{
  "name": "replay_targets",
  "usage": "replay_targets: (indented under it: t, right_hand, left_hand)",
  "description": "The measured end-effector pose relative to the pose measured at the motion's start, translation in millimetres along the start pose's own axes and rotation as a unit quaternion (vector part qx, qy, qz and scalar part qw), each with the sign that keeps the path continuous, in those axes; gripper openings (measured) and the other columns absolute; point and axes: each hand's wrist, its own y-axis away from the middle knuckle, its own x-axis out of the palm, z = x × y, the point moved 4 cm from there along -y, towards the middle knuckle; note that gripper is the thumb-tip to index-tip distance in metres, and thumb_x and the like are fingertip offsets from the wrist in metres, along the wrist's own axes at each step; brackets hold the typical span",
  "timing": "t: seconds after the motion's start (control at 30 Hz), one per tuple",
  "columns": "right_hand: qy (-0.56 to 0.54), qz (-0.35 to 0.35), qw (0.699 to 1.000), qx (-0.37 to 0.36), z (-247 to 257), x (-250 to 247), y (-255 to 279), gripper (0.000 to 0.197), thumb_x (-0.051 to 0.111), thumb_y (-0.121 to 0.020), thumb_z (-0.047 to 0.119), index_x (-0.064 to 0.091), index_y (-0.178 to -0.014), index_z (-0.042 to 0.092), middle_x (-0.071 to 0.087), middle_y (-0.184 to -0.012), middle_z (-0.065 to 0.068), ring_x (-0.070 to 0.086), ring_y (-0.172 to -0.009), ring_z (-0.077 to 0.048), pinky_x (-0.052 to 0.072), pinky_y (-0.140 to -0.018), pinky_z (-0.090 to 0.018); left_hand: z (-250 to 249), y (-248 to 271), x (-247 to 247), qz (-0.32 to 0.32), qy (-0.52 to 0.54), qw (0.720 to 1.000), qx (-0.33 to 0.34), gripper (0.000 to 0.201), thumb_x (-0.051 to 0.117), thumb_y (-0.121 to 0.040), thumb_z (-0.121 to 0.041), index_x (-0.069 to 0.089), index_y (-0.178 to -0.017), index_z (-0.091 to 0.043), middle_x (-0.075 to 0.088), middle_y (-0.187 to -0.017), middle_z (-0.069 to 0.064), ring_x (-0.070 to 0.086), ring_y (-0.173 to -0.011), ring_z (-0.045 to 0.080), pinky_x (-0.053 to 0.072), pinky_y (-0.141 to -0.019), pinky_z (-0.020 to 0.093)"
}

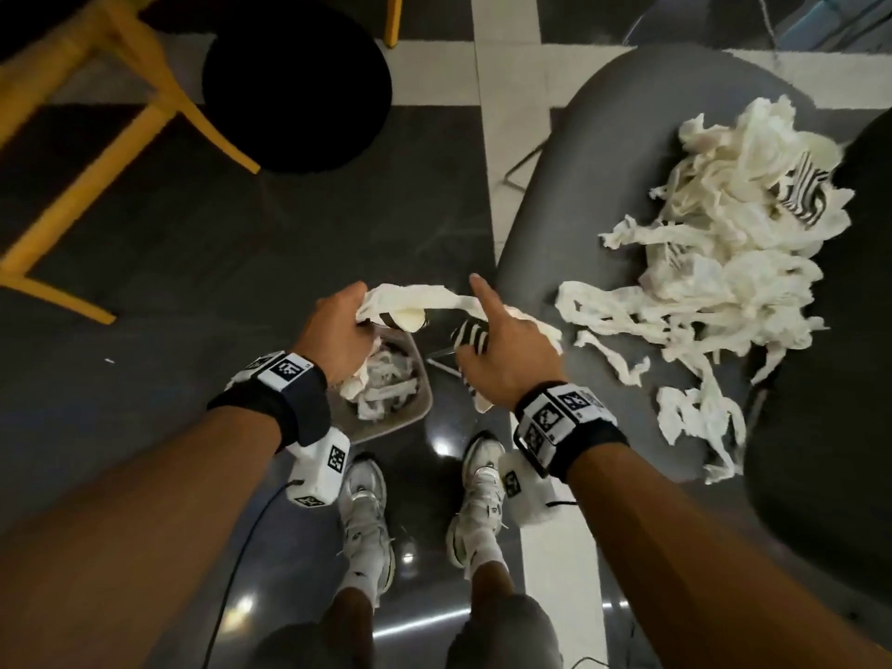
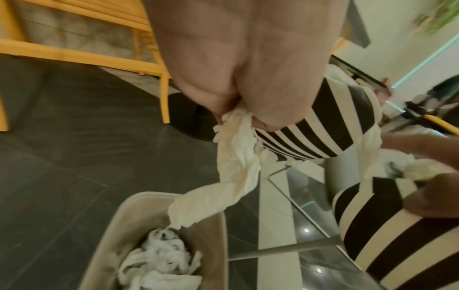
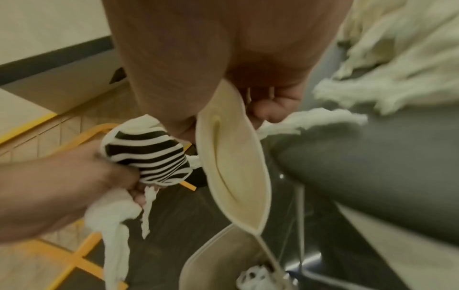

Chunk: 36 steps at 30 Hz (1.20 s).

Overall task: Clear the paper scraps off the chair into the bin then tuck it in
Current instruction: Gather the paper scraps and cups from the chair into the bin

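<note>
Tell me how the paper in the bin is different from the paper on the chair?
The bin paper is a small clump packed down inside, partly hidden by the left hand. The chair paper is a much bigger pile, spread loose over the seat with strips trailing toward its edge. Both are torn, crumpled white strips, with some black-and-white striped bits on the chair.

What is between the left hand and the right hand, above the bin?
In the head view a white paper strip spans from the left hand to the right hand, with striped scraps hanging there, over the bin.
</note>
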Motion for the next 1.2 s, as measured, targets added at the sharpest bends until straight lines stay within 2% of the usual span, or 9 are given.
replay_targets:
  t: [0.13,0.3,0.53,0.63,0.8,0.9,1.0,1.1,1.2]
  right_hand:
    - [-0.013,0.19,0.981,0.037,18,94,-50,0.071,0.061,-0.083,0.042,0.034,-0.148,0.041,0.061,-0.136,-0.01,0.061,-0.119,-0.033,0.052,-0.098,-0.04]
    - [-0.025,0.229,0.973,0.001,44,189,-80,0.038,0.058,-0.092,0.036,0.061,-0.124,0.017,0.068,-0.114,-0.001,0.064,-0.105,-0.022,0.047,-0.09,-0.029]
    - [-0.163,0.204,0.959,0.113,1,274,-112,0.051,0.061,-0.083,0.049,0.054,-0.129,0.028,0.069,-0.121,-0.005,0.066,-0.11,-0.029,0.052,-0.099,-0.048]
    - [-0.177,0.218,0.952,0.118,-24,286,-120,0.071,0.058,-0.073,0.05,0.039,-0.141,0.043,0.064,-0.132,-0.001,0.064,-0.115,-0.027,0.052,-0.1,-0.047]
    - [-0.162,0.242,0.949,0.121,-31,246,-107,0.059,0.052,-0.073,0.035,0.052,-0.131,0.032,0.069,-0.119,-0.009,0.068,-0.105,-0.032,0.056,-0.093,-0.048]
    - [-0.253,0.24,0.928,0.135,-29,204,-95,0.053,0.062,-0.069,0.029,0.062,-0.122,0.026,0.068,-0.122,-0.014,0.067,-0.109,-0.033,0.055,-0.094,-0.046]
    - [-0.337,0.212,0.903,0.163,-26,139,-76,0.034,0.071,-0.058,0.034,0.067,-0.091,0.027,0.073,-0.105,-0.02,0.07,-0.09,-0.032,0.051,-0.073,-0.037]
    - [-0.414,0.214,0.868,0.17,-27,73,-51,0.014,0.062,-0.089,0.016,0.062,-0.101,0.022,0.072,-0.1,-0.009,0.067,-0.085,-0.023,0.045,-0.068,-0.029]
    - [-0.457,0.196,0.853,0.16,-49,12,-28,0.012,0.057,-0.093,0.012,0.062,-0.099,0.022,0.07,-0.094,-0.002,0.065,-0.077,-0.016,0.045,-0.066,-0.025]
  left_hand:
    - [65,14,-8,-0.008,0.025,0.999,-0.032,0.011,0.061,-0.081,-0.004,0.059,-0.091,-0.009,0.07,-0.086,0.008,0.067,-0.085,0.029,0.053,-0.073,0.046]
    - [132,16,13,-0.026,0.102,0.989,-0.105,0.022,0.061,-0.078,-0.017,0.064,-0.1,-0.013,0.073,-0.096,0.006,0.068,-0.091,0.025,0.056,-0.081,0.045]
    - [180,-11,99,-0.018,0.234,0.947,-0.218,0.048,0.069,-0.078,-0.003,0.061,-0.121,-0.022,0.07,-0.111,-0.004,0.067,-0.104,0.018,0.054,-0.089,0.033]
    - [178,-13,127,0.059,0.23,0.937,-0.256,0.027,0.066,-0.077,-0.021,0.063,-0.101,-0.031,0.073,-0.098,-0.005,0.069,-0.094,0.02,0.056,-0.083,0.034]
    - [164,-17,120,0.069,0.213,0.938,-0.266,0.07,0.066,-0.074,-0.031,0.05,-0.143,-0.028,0.063,-0.131,0.0,0.059,-0.123,0.022,0.049,-0.104,0.037]
    - [132,-21,91,0.056,0.195,0.949,-0.241,0.041,0.063,-0.083,-0.014,0.067,-0.12,-0.03,0.068,-0.117,0.008,0.066,-0.106,0.025,0.051,-0.083,0.026]
    - [87,-33,65,0.028,0.165,0.962,-0.217,0.02,0.065,-0.08,-0.011,0.07,-0.089,-0.028,0.073,-0.113,0.009,0.068,-0.107,0.026,0.055,-0.09,0.033]
    - [23,-49,53,0.029,0.108,0.98,-0.165,0.02,0.062,-0.085,-0.009,0.069,-0.1,-0.021,0.072,-0.11,0.004,0.067,-0.106,0.021,0.052,-0.097,0.035]
    - [-54,-66,64,0.029,0.094,0.99,-0.097,0.023,0.06,-0.085,-0.008,0.067,-0.105,-0.019,0.071,-0.106,0.002,0.067,-0.101,0.02,0.05,-0.09,0.028]
